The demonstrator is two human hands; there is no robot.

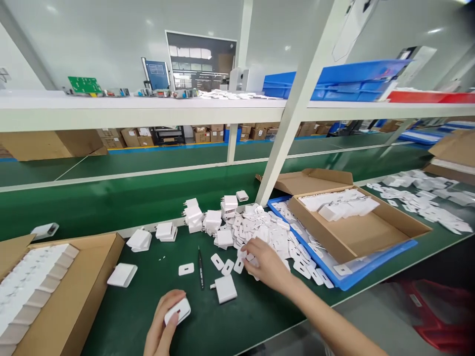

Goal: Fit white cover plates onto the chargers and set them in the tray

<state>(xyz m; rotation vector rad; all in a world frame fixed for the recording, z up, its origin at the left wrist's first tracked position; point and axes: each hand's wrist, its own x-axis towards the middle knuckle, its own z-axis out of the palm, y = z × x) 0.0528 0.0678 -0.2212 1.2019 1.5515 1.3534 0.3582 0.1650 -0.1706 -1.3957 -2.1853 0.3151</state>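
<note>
My left hand is closed around a white charger, its slotted end face turned up. At the near edge of the white cover plate pile, my right hand has its fingers curled in a pinch, with a white plate between thumb and fingertips, partly hidden. A loose cover plate with a slot lies flat on the green bench. Beside it are black tweezers. Another white charger, its plug pointing left, lies between my hands.
On the left stands a cardboard box with white chargers in rows. To the right, an open carton rests on a blue tray. Several stacked chargers sit behind the pile. A slanted white post supports the shelf overhead.
</note>
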